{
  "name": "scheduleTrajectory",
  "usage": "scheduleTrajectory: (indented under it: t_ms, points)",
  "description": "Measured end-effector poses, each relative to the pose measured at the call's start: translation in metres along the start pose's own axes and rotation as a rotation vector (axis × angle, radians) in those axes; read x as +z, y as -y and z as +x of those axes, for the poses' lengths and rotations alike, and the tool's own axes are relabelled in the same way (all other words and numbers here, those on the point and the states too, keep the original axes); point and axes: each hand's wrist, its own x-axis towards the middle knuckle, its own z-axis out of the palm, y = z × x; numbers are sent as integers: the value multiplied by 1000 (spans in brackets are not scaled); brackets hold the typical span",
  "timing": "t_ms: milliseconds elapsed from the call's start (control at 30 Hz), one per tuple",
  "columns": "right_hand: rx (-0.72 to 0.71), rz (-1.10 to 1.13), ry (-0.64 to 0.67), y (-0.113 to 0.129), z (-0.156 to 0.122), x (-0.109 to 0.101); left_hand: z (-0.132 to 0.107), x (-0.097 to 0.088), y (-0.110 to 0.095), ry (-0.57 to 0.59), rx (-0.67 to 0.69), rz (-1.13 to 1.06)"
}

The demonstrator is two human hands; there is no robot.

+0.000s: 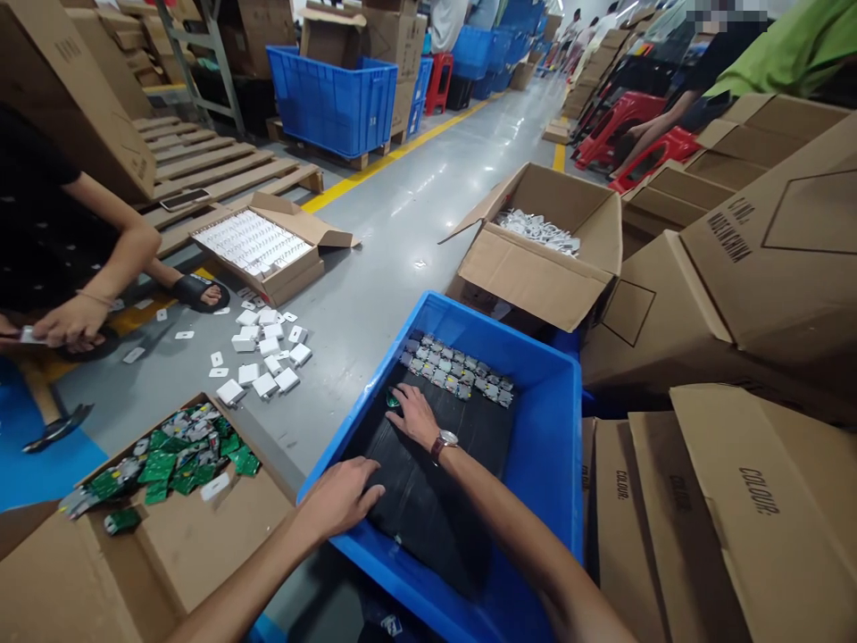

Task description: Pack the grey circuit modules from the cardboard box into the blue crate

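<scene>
Inside the blue bin (569,446), my right hand (416,418) has its fingertips on a small green circuit board (392,401), at the left side of the black lining (442,473). Rows of grey and green circuit board assemblies (442,364) lie packed along the bin's far end, just beyond that hand. My left hand (340,496) is over the bin's near left rim, fingers stretched out and holding nothing. Left of it, a cardboard box (234,527) carries a loose heap of green circuit boards (180,451) with grey parts.
White plastic cases (271,344) lie scattered on the floor. Beyond them stands a carton of white pieces (254,239). An open carton (549,268) of white parts sits behind the bin. Cardboard boxes (736,500) crowd the right. A co-worker (60,232) crouches left, near a hammer (57,420).
</scene>
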Motion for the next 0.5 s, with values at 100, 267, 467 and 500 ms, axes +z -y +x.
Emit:
scheduleTrajectory:
  t_ms: [100, 267, 467, 500]
  points:
    - [95, 82, -41, 10, 0, 5, 0, 1, 1, -5, 4, -7]
    - [355, 246, -135, -27, -21, -30, 0, 1, 1, -5, 22, -20]
    - [664, 124, -83, -104, -52, -98, 0, -1, 0, 3, 24, -16]
    - [679, 110, -81, -111, -55, -104, 0, -1, 0, -2, 24, -18]
